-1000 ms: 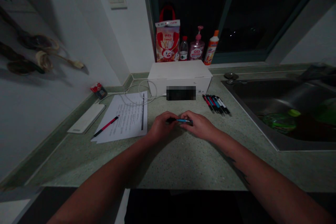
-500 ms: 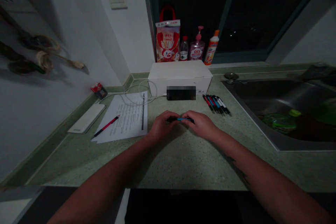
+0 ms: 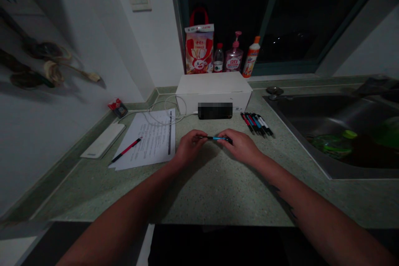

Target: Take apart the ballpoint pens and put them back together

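A blue and black pen is held level between my two hands above the counter. My left hand pinches its black end between thumb and fingers. At the other end, my right hand is closed around the blue barrel and dark grip. Right of my hands, several pens with red, blue and white barrels lie side by side. A red and black pen rests on the printed sheets to the left.
A phone on a white cable leans against a white box. Behind stand a pink pump bottle and an orange-capped bottle. The sink lies right. A white flat case is at the left wall.
My hands have moved slightly apart, with the left fingers shifted toward the pen's end. More of the pen's length now shows between them. The things on the counter have stayed put.
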A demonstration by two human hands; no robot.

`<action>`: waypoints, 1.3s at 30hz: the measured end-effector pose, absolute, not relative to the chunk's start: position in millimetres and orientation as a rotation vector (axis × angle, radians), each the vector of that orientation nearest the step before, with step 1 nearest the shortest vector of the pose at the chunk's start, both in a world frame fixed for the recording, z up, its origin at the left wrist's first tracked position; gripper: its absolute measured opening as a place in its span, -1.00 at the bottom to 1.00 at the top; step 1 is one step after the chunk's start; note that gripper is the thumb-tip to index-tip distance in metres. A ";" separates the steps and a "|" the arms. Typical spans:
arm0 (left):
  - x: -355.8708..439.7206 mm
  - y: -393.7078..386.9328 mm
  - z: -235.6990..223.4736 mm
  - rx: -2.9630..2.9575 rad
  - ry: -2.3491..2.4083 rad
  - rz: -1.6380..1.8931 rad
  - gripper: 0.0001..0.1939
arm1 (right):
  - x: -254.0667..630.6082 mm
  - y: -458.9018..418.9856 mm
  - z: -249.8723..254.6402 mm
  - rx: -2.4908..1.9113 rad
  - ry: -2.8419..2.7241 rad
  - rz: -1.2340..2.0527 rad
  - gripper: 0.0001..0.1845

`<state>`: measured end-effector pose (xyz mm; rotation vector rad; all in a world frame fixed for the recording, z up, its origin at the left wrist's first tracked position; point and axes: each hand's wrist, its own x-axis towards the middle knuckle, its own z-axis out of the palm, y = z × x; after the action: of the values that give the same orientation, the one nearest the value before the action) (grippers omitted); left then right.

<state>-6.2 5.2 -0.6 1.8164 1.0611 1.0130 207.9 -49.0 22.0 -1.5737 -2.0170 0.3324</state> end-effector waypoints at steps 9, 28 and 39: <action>-5.8 5.2 0.7 1.734 1.090 1.034 -0.83 | 209.6 -48.2 19.8 -1.550 -2.022 0.332 -0.84; -5.1 3.6 1.8 1.782 1.092 1.046 -0.86 | 208.7 -48.8 20.5 -1.558 -2.022 0.338 -0.84; -8.2 2.6 4.9 1.858 1.063 1.089 -0.92 | 210.2 -47.3 19.5 -1.494 -1.935 0.506 -0.84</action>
<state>-8.2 2.6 4.9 1.8577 1.0627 1.0888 210.2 -47.3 19.5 -1.4937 -1.9347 0.5063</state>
